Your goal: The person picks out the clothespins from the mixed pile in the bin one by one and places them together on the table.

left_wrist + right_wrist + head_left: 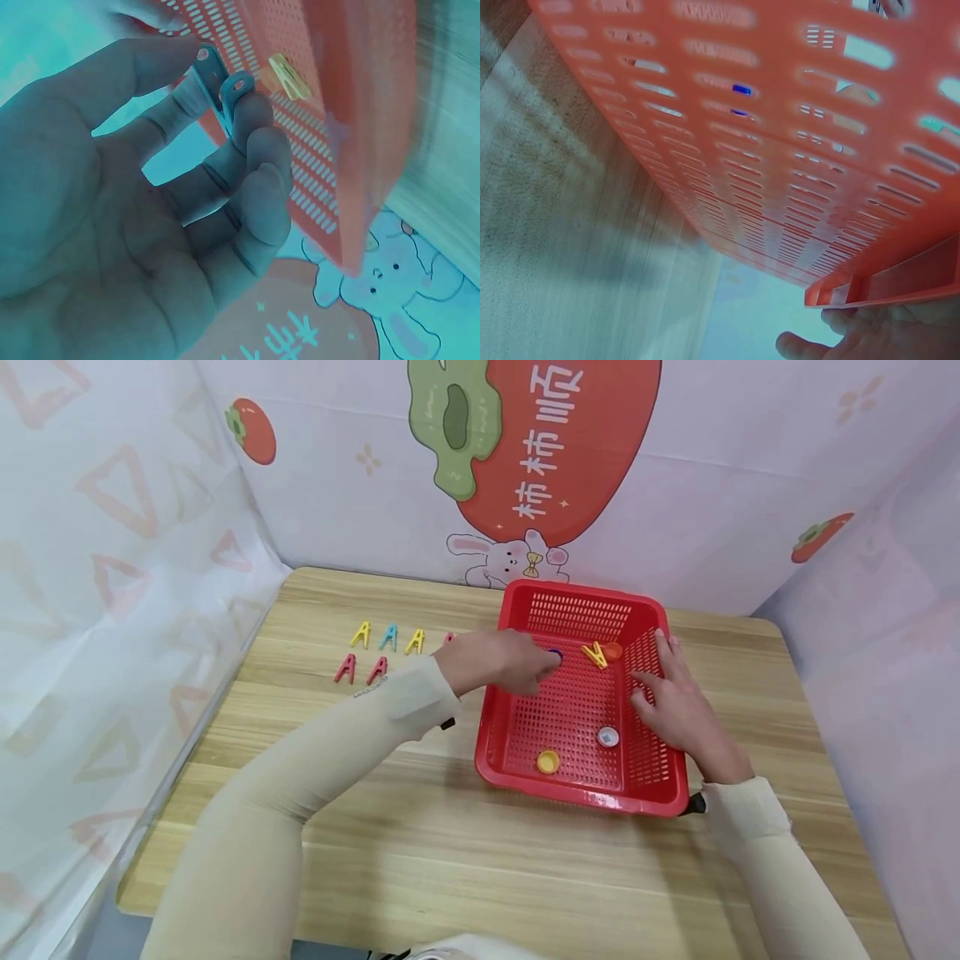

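Note:
My left hand [517, 664] reaches over the left side of the red basket [582, 802]. Between its thumb and fingers it pinches a small clothes peg [217, 82], bluish in the left wrist view and hidden by the hand in the head view. My right hand [678, 710] grips the basket's right rim, with thumb and forefinger on the inner side. Inside the basket, a yellow peg [595, 655] lies beside an orange bottle cap [613, 651]. A blue cap [555, 654] shows just past my left fingers. Nearer the front are a white cap [607, 737] and a yellow cap [547, 762].
Left of the basket, several pegs lie in two rows on the wooden table [420, 860]: yellow [362, 634], blue [388, 636] and pink [346, 668] ones. My left forearm partly covers the rows. A printed cloth [337, 518] hangs behind the table.

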Demonstrator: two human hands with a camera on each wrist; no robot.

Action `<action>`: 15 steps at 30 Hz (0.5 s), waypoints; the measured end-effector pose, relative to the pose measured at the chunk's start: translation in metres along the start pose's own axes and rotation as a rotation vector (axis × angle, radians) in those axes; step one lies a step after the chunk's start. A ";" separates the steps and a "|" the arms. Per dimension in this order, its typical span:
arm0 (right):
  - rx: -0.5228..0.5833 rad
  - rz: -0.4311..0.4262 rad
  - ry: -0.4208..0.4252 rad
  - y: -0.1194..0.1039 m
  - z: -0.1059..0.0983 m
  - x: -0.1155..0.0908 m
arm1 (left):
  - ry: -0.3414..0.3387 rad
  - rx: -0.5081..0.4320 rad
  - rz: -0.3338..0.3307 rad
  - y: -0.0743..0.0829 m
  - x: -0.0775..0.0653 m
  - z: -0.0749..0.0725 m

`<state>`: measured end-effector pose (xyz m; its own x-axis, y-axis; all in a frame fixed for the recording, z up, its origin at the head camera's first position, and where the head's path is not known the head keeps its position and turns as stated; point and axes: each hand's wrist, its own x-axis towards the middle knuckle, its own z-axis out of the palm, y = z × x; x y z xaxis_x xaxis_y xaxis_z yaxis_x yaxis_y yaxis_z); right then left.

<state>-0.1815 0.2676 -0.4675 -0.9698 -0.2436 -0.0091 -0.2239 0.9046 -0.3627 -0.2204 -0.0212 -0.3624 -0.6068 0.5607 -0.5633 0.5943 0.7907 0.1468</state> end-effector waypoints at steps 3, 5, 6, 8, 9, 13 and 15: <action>-0.001 0.000 0.005 0.000 0.001 0.000 | -0.004 -0.030 -0.007 -0.008 -0.006 0.005; 0.000 0.000 0.006 0.001 0.001 0.001 | -0.009 -0.060 -0.021 -0.014 -0.010 0.008; 0.000 0.001 0.008 0.001 0.001 0.000 | -0.009 -0.067 -0.023 -0.016 -0.013 0.009; 0.001 0.002 0.007 0.001 0.002 0.000 | -0.003 -0.085 -0.030 -0.022 -0.018 0.013; 0.001 0.002 0.007 0.001 0.002 0.001 | 0.000 -0.091 -0.033 -0.025 -0.021 0.015; 0.002 0.002 0.003 0.001 0.002 0.000 | 0.021 -0.100 -0.056 -0.036 -0.032 0.023; 0.001 0.002 0.004 0.001 0.002 0.000 | 0.033 -0.101 -0.076 -0.042 -0.038 0.028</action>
<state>-0.1817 0.2675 -0.4693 -0.9706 -0.2405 -0.0061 -0.2219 0.9048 -0.3635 -0.2077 -0.0826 -0.3695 -0.6658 0.5049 -0.5493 0.4912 0.8508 0.1867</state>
